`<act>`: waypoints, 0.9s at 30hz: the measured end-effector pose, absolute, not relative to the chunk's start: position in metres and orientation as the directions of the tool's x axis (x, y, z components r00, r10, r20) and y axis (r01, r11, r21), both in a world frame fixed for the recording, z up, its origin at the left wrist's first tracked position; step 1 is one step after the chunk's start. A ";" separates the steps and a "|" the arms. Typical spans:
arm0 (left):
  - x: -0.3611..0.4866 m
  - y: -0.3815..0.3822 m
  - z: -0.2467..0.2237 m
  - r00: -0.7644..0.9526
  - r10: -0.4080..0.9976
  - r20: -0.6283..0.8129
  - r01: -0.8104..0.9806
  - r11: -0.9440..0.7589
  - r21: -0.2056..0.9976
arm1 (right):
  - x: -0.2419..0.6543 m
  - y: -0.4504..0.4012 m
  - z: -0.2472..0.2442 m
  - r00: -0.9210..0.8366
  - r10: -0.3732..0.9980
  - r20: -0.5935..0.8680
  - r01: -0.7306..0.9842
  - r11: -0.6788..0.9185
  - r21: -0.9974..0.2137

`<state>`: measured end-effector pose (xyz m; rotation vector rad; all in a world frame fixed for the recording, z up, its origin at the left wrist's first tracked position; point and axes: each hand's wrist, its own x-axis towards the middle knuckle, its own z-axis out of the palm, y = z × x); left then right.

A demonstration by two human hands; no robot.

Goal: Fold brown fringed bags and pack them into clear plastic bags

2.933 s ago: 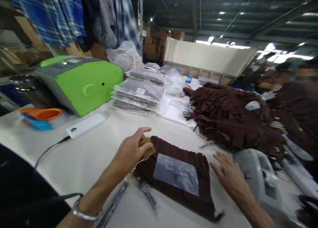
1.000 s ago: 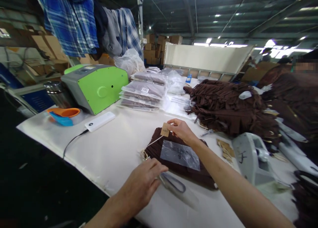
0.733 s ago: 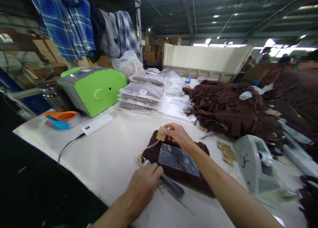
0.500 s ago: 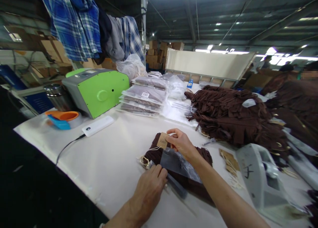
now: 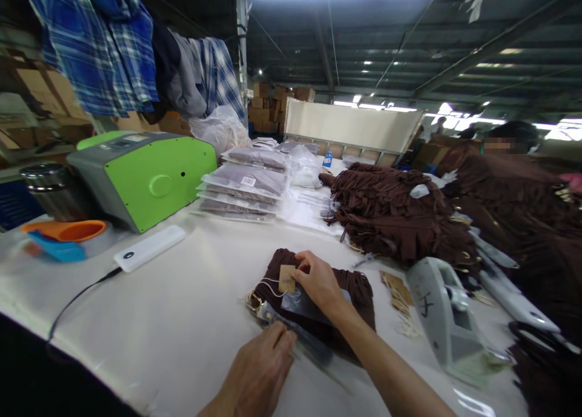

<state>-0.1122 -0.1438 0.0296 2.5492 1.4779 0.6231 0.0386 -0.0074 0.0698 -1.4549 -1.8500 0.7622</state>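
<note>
A dark brown fringed bag (image 5: pixel 359 290) lies on the white table in front of me, with a sheet of clear plastic across it. My right hand (image 5: pixel 317 282) pinches the edge of a small tan hang tag (image 5: pixel 287 279), whose white string (image 5: pixel 268 282) runs toward a gold metal ring (image 5: pixel 253 300) at the bag's left corner. From that ring a plastic-wrapped strap (image 5: pixel 307 342) slants along the bag's near side. My left hand (image 5: pixel 266 365) has its fingers curled together on the strap's near edge; its fingertips are partly hidden.
Right of the bag are loose tan tags (image 5: pixel 398 290) and a grey tape dispenser (image 5: pixel 439 314). Brown fringed bags (image 5: pixel 391 211) are heaped behind. Packed grey bundles (image 5: pixel 248 186), a green machine (image 5: pixel 159 180), a white power bank (image 5: pixel 150 247) and an orange tape holder (image 5: pixel 82 230) stand left. A co-worker (image 5: pixel 509 138) is at far right.
The view has turned, shifting the scene leftward. My right hand still pinches the tag, which now lies lower against the bag. My left hand has slid toward the strap's near edge.
</note>
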 end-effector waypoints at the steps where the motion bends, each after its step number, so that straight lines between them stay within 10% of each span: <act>1: -0.117 -0.139 0.037 0.414 0.859 0.302 0.799 -0.502 0.332 | 0.044 -0.009 0.073 -0.147 0.975 0.169 0.620 0.224 -0.752; 7: -0.150 -0.052 0.069 0.214 0.881 0.423 0.791 -0.410 0.454 | 0.118 -0.011 0.081 0.029 0.965 0.260 0.756 0.149 -0.637; 14: -0.130 0.049 0.050 0.396 0.886 0.241 0.756 -0.464 0.462 | 0.161 -0.013 0.046 0.048 0.982 0.182 0.802 0.071 -0.593; 27: -0.144 0.004 0.039 0.425 0.903 0.059 0.861 -0.423 0.283 | 0.143 -0.033 0.030 -0.146 0.977 0.157 0.823 0.208 -0.529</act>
